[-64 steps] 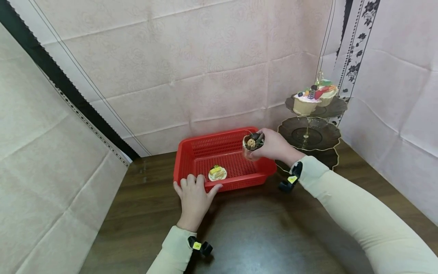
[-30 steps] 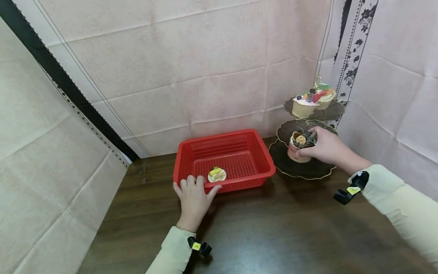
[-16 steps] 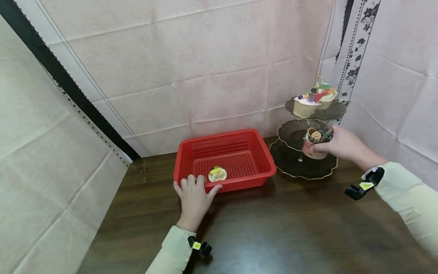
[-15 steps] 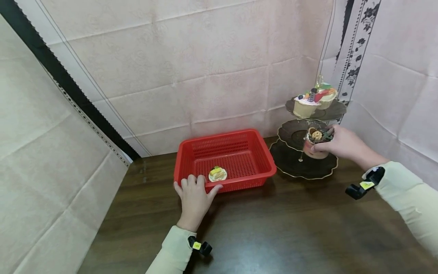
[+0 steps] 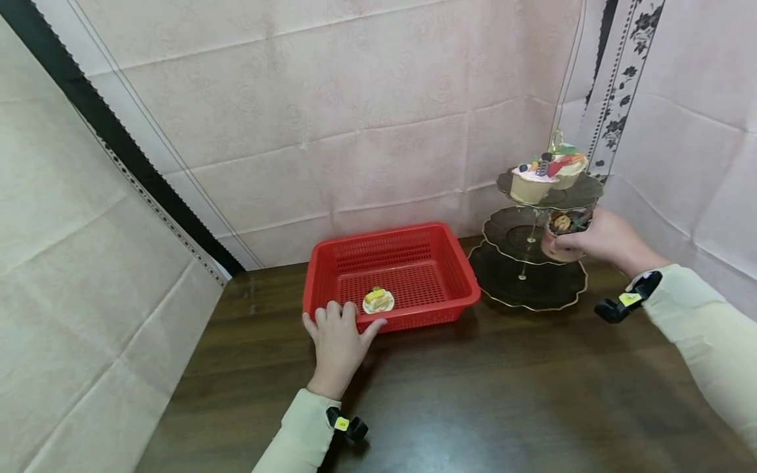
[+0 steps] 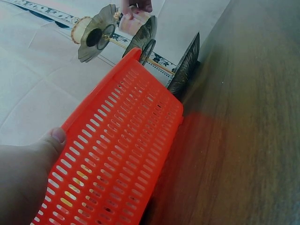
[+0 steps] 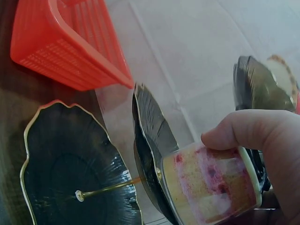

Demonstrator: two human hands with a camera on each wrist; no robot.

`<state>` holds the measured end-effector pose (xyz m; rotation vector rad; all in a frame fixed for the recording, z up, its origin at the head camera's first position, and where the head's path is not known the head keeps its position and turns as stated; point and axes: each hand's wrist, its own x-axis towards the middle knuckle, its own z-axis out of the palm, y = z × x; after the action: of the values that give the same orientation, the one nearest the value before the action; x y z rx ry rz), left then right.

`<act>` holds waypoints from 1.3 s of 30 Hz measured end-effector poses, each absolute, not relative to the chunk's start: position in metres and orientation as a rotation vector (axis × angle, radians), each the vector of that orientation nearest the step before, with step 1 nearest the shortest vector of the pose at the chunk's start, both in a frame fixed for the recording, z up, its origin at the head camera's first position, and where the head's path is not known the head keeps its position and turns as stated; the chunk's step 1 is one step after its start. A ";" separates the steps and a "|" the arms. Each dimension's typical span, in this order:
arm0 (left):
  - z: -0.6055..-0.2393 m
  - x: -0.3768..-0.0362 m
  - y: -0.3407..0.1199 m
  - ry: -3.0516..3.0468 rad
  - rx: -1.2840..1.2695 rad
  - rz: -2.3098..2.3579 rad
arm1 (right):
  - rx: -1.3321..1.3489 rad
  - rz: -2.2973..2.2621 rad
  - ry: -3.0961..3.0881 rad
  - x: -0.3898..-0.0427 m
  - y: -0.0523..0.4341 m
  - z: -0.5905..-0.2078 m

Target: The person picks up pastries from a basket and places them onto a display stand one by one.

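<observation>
My right hand (image 5: 612,243) grips a clear dessert cup (image 5: 558,248) by its upper part, thumb on the near side. In the right wrist view the cup shows pink and yellow cake layers, its base at the middle tier (image 7: 157,126) of a dark three-tier stand (image 5: 505,230); whether it touches is hard to tell. Dark pieces and a walnut-like topping fill its top. Over the front rim of a red plastic basket (image 5: 414,317) lies my left hand (image 5: 338,345), fingers hooked over the edge and thumb outside. A small cream cake with yellow topping (image 5: 378,301) sits inside the basket.
Two fruit-topped cupcakes (image 5: 530,186) stand on the stand's top tier, just above the right hand. The wide bottom tier (image 5: 503,282) has a gold wavy edge, close to the basket's right side. Pale cloth walls (image 5: 355,131) border the wooden table (image 5: 449,394).
My right hand has carried the dessert cup from over the basket rightward to the stand, lately a little up and right onto the middle tier's level. The left hand stays on the basket rim.
</observation>
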<state>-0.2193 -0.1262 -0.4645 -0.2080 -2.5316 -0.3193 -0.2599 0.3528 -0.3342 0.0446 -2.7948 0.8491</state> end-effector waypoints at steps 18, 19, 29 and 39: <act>-0.466 -0.219 -0.128 -2.491 -0.232 -0.267 | -0.010 0.919 -2.707 -0.293 0.361 -0.346; -0.465 -0.219 -0.128 -2.487 -0.234 -0.270 | -0.012 0.917 -2.699 -0.295 0.361 -0.347; -0.464 -0.219 -0.127 -2.502 -0.230 -0.296 | -0.072 0.953 -2.648 -0.312 0.362 -0.351; -0.465 -0.220 -0.127 -2.489 -0.232 -0.287 | 0.061 0.965 -2.636 -0.334 0.361 -0.352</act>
<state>-0.2204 -0.1271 -0.4650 -0.2321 -2.4885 -0.2872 -0.3341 0.3612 -0.3524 0.0608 -2.6359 0.9650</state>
